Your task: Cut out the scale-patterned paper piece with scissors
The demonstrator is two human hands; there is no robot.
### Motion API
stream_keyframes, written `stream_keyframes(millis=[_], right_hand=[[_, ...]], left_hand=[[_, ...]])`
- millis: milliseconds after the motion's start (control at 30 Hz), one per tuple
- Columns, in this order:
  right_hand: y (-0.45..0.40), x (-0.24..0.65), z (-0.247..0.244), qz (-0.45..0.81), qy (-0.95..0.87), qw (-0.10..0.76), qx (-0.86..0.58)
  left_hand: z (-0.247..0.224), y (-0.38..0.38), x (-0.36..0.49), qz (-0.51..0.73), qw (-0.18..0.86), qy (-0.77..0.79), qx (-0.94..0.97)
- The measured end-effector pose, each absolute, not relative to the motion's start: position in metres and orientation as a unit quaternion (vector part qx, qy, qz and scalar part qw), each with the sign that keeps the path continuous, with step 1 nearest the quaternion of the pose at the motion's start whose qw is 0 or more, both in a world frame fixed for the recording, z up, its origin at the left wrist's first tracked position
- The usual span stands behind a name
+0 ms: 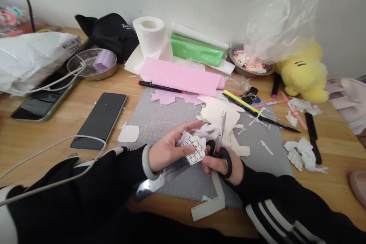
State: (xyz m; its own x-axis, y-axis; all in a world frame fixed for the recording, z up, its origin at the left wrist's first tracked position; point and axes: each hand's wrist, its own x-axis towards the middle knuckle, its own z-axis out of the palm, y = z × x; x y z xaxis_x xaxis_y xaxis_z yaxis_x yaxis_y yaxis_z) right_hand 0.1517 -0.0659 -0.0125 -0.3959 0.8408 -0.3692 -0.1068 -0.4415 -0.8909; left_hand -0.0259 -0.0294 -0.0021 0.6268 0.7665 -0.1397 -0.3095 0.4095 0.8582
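My left hand (171,145) is closed on a small piece of white paper (195,148) with a black scale-like pattern drawn on it. The black-handled scissors (222,126) hang on the fingers of my right hand (223,163), their blades pointing away from me and apart. The right thumb and fingertips reach the lower right edge of the patterned paper. Under both hands lies a grey cutting mat (171,118). A metal ruler (160,181) rests slantwise below my left hand, and an L-shaped paper strip (213,204) is at the mat's front edge.
Cream paper scraps (220,112) and several pens, among them a yellow one (238,100), lie beyond the hands. Pink paper (180,75) and a paper roll (150,38) are farther back. A phone (100,122) is left; a black cutter (313,137) and crumpled paper (304,152) are right.
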Motion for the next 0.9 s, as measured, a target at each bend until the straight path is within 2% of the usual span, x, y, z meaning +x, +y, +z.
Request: stream_keyframes(millis=[133, 267, 367, 567, 900], right_hand=[[-0.064, 0.155, -0.018, 0.748, -0.407, 0.332, -0.405], [-0.064, 0.157, -0.025, 0.757, -0.382, 0.355, -0.393], [-0.064, 0.156, -0.024, 0.772, -0.337, 0.362, -0.398], [-0.064, 0.155, -0.021, 0.785, -0.314, 0.356, -0.399], [-0.063, 0.154, -0.021, 0.779, -0.329, 0.359, -0.395]], left_hand=[[-0.004, -0.031, -0.026, 0.292, 0.787, 0.249, 0.482], [-0.006, -0.031, -0.025, 0.316, 0.754, 0.290, 0.497], [-0.008, -0.030, -0.022, 0.338, 0.783, 0.274, 0.444], [-0.008, -0.030, -0.020, 0.278, 0.836, 0.268, 0.389], [-0.006, -0.030, -0.020, 0.285, 0.787, 0.340, 0.428]])
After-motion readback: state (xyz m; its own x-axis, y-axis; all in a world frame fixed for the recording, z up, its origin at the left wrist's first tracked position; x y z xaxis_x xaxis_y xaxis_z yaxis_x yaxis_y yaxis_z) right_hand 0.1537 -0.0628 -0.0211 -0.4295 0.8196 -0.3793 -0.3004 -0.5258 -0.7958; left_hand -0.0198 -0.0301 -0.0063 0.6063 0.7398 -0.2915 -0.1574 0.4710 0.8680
